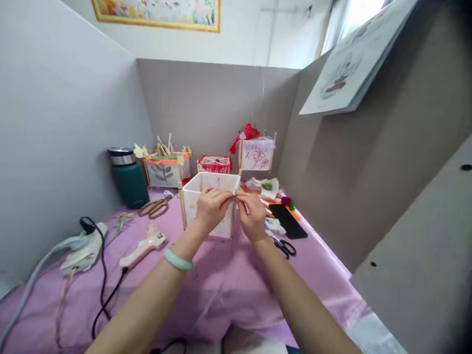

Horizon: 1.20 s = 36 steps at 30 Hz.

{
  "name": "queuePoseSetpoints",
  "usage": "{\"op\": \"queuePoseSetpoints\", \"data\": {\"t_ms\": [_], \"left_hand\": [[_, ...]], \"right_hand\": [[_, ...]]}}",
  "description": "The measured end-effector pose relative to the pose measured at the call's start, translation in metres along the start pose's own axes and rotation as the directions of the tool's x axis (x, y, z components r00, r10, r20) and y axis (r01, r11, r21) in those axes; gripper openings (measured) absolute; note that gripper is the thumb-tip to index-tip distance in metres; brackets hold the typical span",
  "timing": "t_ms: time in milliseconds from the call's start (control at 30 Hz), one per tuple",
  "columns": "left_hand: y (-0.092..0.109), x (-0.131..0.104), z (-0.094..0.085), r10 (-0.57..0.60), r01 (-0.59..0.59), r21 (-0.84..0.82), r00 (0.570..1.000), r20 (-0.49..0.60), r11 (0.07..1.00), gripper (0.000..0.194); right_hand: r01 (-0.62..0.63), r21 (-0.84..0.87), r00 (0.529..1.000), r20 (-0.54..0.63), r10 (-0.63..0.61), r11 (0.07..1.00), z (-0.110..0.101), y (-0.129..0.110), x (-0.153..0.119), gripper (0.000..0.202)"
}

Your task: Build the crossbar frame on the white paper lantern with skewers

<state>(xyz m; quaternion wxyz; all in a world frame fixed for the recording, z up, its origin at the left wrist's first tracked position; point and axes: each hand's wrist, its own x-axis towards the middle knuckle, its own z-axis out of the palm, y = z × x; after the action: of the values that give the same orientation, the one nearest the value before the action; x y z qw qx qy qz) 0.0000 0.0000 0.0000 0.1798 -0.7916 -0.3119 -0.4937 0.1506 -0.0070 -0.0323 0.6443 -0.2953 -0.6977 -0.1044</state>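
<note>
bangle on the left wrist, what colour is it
Pale jade green, a smooth plain ring bangle with no pattern; the head view shows it clearly.

Bright daylight feed, wide-angle warp, sharp at centre.

I read the light as coming from the window (363,14) top right, blown out to white. Soft shadows under my forearms on the purple cloth (228,285). Partition walls (55,147) bend and stretch toward the edges; the lower right corner goes dark and soft. No motion blur on my hands.
</note>
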Motion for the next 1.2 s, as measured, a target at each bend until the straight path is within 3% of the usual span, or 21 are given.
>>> {"op": "queuePoseSetpoints", "data": {"t_ms": [100, 200, 300, 467, 767, 867, 967, 1200], "left_hand": [[0.005, 0.003, -0.002, 0.001, -0.001, -0.005, 1.0, 0.011, 1.0, 0.008], [0.008, 0.005, -0.004, -0.006, 0.007, -0.018, 1.0, 0.024, 1.0, 0.005], [0.01, 0.007, -0.006, -0.023, 0.024, -0.029, 0.999, 0.025, 0.999, 0.005], [0.011, 0.006, -0.006, -0.047, 0.047, -0.029, 0.999, 0.004, 0.998, 0.008], [0.011, 0.008, -0.007, -0.016, 0.018, -0.027, 0.997, 0.076, 0.999, 0.013], [0.009, 0.009, -0.009, 0.001, 0.003, -0.049, 0.997, 0.081, 0.999, 0.012], [0.006, 0.008, -0.012, -0.014, 0.017, -0.056, 0.999, 0.048, 0.998, 0.017], [0.007, 0.005, -0.012, 0.004, -0.002, -0.042, 0.999, 0.046, 0.999, 0.012]], "right_hand": [[-0.037, 0.012, 0.999, -0.033, 0.037, 0.999, -0.002, -0.004, 0.001, 0.013], [-0.163, 0.049, 0.985, -0.056, 0.165, 0.985, -0.004, -0.01, 0.004, 0.01], [-0.272, 0.119, 0.96, -0.03, 0.278, 0.955, -0.004, -0.014, 0.009, 0.013], [-0.356, 0.207, 0.932, 0.007, 0.362, 0.911, 0.0, -0.015, 0.016, 0.011], [-0.238, -0.001, 0.971, -0.02, 0.238, 0.971, -0.001, -0.014, 0.012, 0.012], [-0.233, -0.057, 0.972, 0.019, 0.235, 0.971, -0.003, -0.014, 0.012, 0.012], [-0.245, -0.059, 0.967, 0.054, 0.248, 0.968, -0.007, -0.015, 0.012, 0.014], [-0.289, -0.001, 0.957, -0.02, 0.289, 0.957, -0.004, -0.022, 0.01, 0.014]]}}
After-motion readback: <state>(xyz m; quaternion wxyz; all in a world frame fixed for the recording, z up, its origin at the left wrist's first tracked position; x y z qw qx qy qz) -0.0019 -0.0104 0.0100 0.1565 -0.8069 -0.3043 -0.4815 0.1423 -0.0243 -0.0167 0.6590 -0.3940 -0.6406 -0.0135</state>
